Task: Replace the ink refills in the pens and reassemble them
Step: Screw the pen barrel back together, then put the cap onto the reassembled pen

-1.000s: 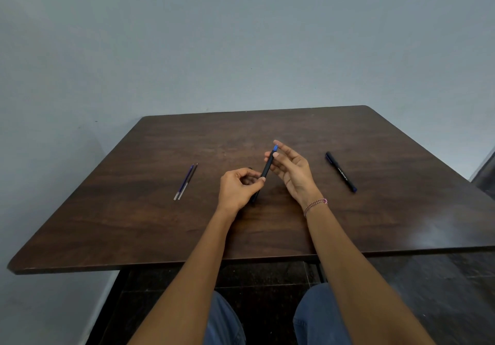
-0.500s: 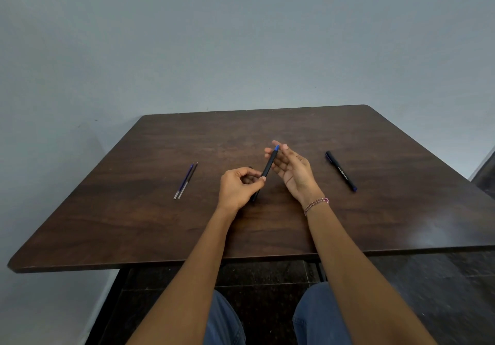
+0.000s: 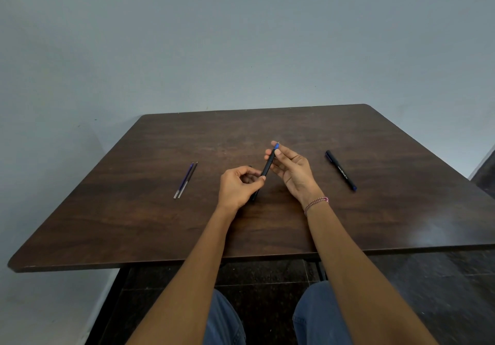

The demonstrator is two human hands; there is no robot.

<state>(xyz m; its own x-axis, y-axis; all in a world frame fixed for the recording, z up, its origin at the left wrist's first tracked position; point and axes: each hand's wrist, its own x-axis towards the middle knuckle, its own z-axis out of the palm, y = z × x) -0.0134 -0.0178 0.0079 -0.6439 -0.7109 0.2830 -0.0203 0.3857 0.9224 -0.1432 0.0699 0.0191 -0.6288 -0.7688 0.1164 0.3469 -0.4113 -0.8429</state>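
Right now the pen you're working [image 3: 268, 165] sits at table centre, tilted, blue tip end up toward 1 o'clock, lower end down toward 7. Your left hand [image 3: 239, 186] is closed round the lower barrel with thumb and forefinger pinching it. Your right hand [image 3: 292, 170] is half open, palm facing left, fingertips [image 3: 277, 152] lightly on the upper barrel just below the blue tip. My read: left anchors the body, right is set to twist or pull the tip section, so the split grip makes sense for getting the refill out or seating it.

Count:
- Pens: two. One in hand, a second capped black pen [image 3: 340, 170] lying at 3 o'clock, well apart from your hands, untouched.
- Refills: two [image 3: 185, 180], lying side by side and touching at 9 o'clock, one bluish, one darker. Probably parked there to stay within left reach and clear of the work zone. Can't tell which are new or spent.

All of it rests on the brown table [image 3: 375, 224]. Nothing else on it. A bead bracelet [image 3: 316, 204] circles your right wrist.
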